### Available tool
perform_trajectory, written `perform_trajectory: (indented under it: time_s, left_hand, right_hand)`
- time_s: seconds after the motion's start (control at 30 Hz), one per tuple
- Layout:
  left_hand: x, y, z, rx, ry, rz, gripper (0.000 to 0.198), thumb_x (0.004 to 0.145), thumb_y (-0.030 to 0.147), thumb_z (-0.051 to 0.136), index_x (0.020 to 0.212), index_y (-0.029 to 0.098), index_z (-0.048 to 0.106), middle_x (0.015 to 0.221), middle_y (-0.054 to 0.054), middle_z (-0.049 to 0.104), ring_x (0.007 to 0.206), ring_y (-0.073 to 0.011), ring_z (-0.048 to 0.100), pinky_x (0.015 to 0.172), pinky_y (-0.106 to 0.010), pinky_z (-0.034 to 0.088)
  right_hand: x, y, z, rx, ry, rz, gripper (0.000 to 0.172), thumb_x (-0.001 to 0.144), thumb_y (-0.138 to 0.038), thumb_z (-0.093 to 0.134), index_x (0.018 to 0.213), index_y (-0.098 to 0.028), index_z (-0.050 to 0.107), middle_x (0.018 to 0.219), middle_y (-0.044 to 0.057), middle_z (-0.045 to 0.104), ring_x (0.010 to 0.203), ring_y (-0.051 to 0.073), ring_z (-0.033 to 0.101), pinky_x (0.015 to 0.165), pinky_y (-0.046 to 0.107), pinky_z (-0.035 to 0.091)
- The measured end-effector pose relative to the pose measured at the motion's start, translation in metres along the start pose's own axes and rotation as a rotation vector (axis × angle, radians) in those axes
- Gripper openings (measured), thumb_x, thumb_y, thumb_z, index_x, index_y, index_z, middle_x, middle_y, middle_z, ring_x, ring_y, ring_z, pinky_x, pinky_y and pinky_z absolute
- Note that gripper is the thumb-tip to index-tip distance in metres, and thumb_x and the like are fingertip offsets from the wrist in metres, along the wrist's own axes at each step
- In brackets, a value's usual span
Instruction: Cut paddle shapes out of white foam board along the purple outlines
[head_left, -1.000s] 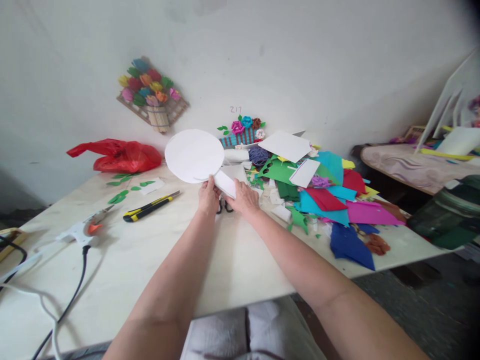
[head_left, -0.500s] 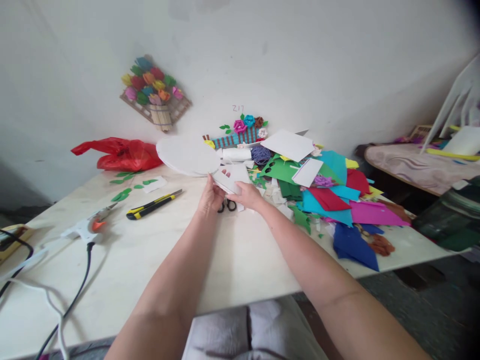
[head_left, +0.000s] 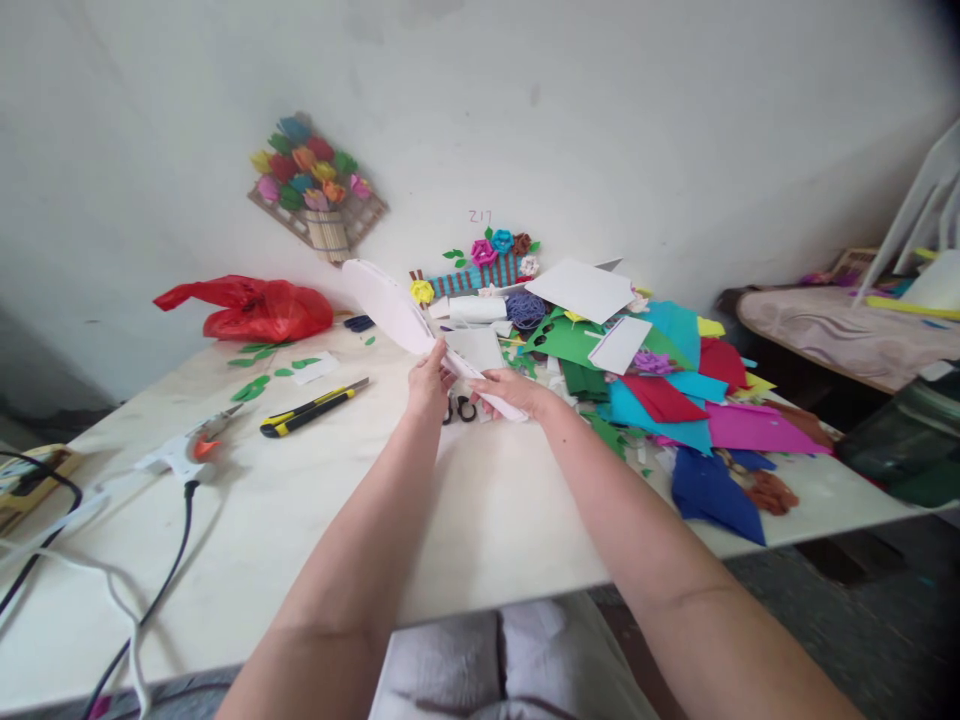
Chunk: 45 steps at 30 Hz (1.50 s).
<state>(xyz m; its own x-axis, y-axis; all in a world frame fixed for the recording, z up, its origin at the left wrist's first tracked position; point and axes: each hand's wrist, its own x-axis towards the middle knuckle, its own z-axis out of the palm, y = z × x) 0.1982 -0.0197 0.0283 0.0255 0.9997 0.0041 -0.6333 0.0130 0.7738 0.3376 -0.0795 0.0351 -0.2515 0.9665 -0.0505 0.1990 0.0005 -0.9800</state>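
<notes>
A white paddle-shaped board (head_left: 391,305), with a wide rounded end and a narrow strip, is held above the table, tilted with its edge partly toward me. My left hand (head_left: 431,378) is closed on it where the wide part narrows. My right hand (head_left: 514,392) grips the narrow end, which points down to the right. Behind and below the hands lie black-handled scissors (head_left: 466,409), partly hidden. A yellow and black utility knife (head_left: 315,407) rests on the table left of my left hand.
Coloured sheets (head_left: 660,400) and scraps are heaped at the right. A glue gun (head_left: 187,450) with cables lies left, a red plastic bag (head_left: 266,310) behind it. Green leaf cutouts (head_left: 251,388) lie near the bag. A purple string bundle (head_left: 525,311) sits at the back.
The white board has turned from showing its broad face to a narrower, slanted view, its narrow end swinging down and right. Both hands still hold it. The view has shifted slightly.
</notes>
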Motion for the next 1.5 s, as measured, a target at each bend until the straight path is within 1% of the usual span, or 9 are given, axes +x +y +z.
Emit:
perform_trajectory:
  time_s: [0.1, 0.23, 0.37, 0.5, 0.6, 0.73, 0.93, 1.23, 1.5]
  left_hand:
    - [-0.005, 0.000, 0.006, 0.066, 0.054, 0.052, 0.042, 0.059, 0.046, 0.080, 0.077, 0.014, 0.061, 0.065, 0.000, 0.061, 0.058, -0.0115, 0.059, 0.056, -0.023, 0.044]
    - [-0.012, 0.002, 0.010, 0.050, -0.033, 0.125, 0.045, 0.060, 0.054, 0.076, 0.079, 0.016, 0.062, 0.067, 0.001, 0.060, 0.059, -0.0103, 0.057, 0.054, -0.021, 0.041]
    - [-0.014, 0.000, 0.007, 0.011, -0.057, 0.138, 0.039, 0.060, 0.047, 0.079, 0.076, 0.016, 0.062, 0.061, 0.003, 0.056, 0.055, -0.0079, 0.053, 0.053, -0.020, 0.040]
    - [-0.014, -0.002, 0.003, 0.049, -0.118, 0.172, 0.032, 0.059, 0.038, 0.081, 0.066, 0.016, 0.059, 0.053, 0.007, 0.047, 0.048, -0.0046, 0.044, 0.050, -0.018, 0.038]
    - [-0.015, -0.003, 0.002, 0.059, -0.143, 0.180, 0.028, 0.061, 0.034, 0.080, 0.072, 0.016, 0.063, 0.058, 0.006, 0.051, 0.051, -0.0047, 0.046, 0.053, -0.017, 0.040]
    - [-0.015, -0.005, 0.002, 0.060, -0.128, 0.158, 0.029, 0.062, 0.033, 0.079, 0.082, 0.015, 0.067, 0.066, 0.004, 0.059, 0.054, -0.0057, 0.050, 0.053, -0.018, 0.041]
    - [-0.014, -0.007, 0.000, 0.070, -0.084, 0.120, 0.029, 0.060, 0.031, 0.080, 0.080, 0.015, 0.066, 0.070, 0.002, 0.063, 0.057, -0.0070, 0.054, 0.057, -0.019, 0.044]
    - [-0.010, -0.011, -0.003, 0.119, -0.027, 0.106, 0.026, 0.062, 0.026, 0.078, 0.084, 0.017, 0.068, 0.076, 0.001, 0.067, 0.060, -0.0072, 0.057, 0.057, -0.019, 0.044]
    - [-0.011, -0.010, -0.005, 0.121, -0.045, 0.099, 0.027, 0.061, 0.025, 0.078, 0.084, 0.017, 0.067, 0.074, 0.002, 0.066, 0.058, -0.0063, 0.057, 0.057, -0.019, 0.045]
  right_hand:
    - [0.001, 0.004, -0.002, 0.141, -0.038, 0.022, 0.036, 0.081, -0.048, 0.060, 0.083, -0.012, 0.060, 0.067, 0.005, 0.063, 0.046, 0.008, 0.051, 0.040, 0.018, 0.043]
    - [0.004, 0.010, -0.006, 0.463, -0.196, 0.002, 0.039, 0.085, -0.050, 0.052, 0.100, -0.014, 0.055, 0.073, 0.004, 0.064, 0.050, 0.010, 0.053, 0.040, 0.020, 0.042]
    - [0.003, 0.014, -0.010, 0.597, -0.298, 0.062, 0.043, 0.092, -0.051, 0.037, 0.108, -0.013, 0.051, 0.073, 0.004, 0.062, 0.051, 0.011, 0.052, 0.043, 0.021, 0.044]
    - [-0.001, 0.014, -0.009, 0.616, -0.276, 0.112, 0.046, 0.095, -0.049, 0.029, 0.111, -0.011, 0.050, 0.072, 0.005, 0.063, 0.050, 0.012, 0.053, 0.046, 0.024, 0.047]
    - [-0.003, 0.013, -0.007, 0.630, -0.255, 0.102, 0.046, 0.095, -0.048, 0.028, 0.112, -0.011, 0.050, 0.071, 0.006, 0.064, 0.052, 0.013, 0.056, 0.049, 0.025, 0.049]
    - [-0.005, 0.013, -0.006, 0.626, -0.244, 0.092, 0.049, 0.096, -0.046, 0.023, 0.114, -0.009, 0.050, 0.070, 0.008, 0.065, 0.052, 0.015, 0.059, 0.050, 0.027, 0.051]
    - [-0.001, 0.017, -0.008, 0.593, -0.227, 0.100, 0.053, 0.096, -0.050, 0.021, 0.118, -0.009, 0.048, 0.076, 0.010, 0.068, 0.054, 0.016, 0.062, 0.052, 0.029, 0.054]
    - [0.003, 0.027, -0.009, 0.576, -0.133, 0.094, 0.038, 0.095, -0.035, 0.035, 0.116, -0.008, 0.051, 0.081, 0.014, 0.071, 0.062, 0.018, 0.068, 0.060, 0.031, 0.058]
    - [0.009, 0.031, -0.011, 0.616, -0.179, 0.139, 0.042, 0.095, -0.036, 0.031, 0.117, -0.007, 0.052, 0.083, 0.015, 0.071, 0.066, 0.020, 0.069, 0.061, 0.033, 0.057]
